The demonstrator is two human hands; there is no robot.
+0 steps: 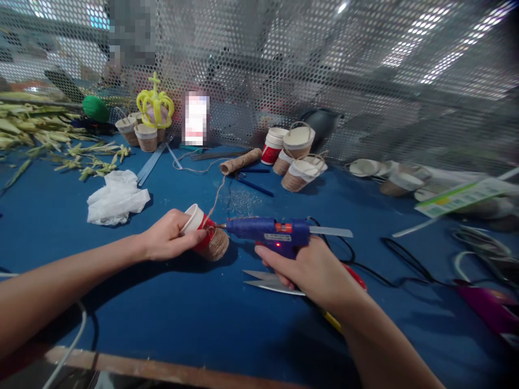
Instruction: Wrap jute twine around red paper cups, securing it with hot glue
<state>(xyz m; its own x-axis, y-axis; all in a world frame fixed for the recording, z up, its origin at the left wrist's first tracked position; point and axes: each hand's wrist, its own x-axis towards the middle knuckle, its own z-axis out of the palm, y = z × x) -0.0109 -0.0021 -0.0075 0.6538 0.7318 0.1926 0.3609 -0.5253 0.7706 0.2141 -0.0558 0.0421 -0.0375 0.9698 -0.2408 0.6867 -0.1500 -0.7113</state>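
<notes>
My left hand is closed around a tilted red and white paper cup, its white mouth toward the upper left. Brown twine is wound around the cup's lower part, and a loose strand runs from it up to the twine roll. In my right hand is a blue hot glue gun with a lit red light and a clear glue stick out of its back. The nozzle meets the cup's side near the edge of the twine. Scissors lie beneath my right hand, partly hidden.
Twine-wrapped cups stand at the back, beside stacked red cups. A crumpled white tissue lies left, near dried husks and a yellow crown-shaped piece. Black cable trails right; perforated metal mesh rises behind.
</notes>
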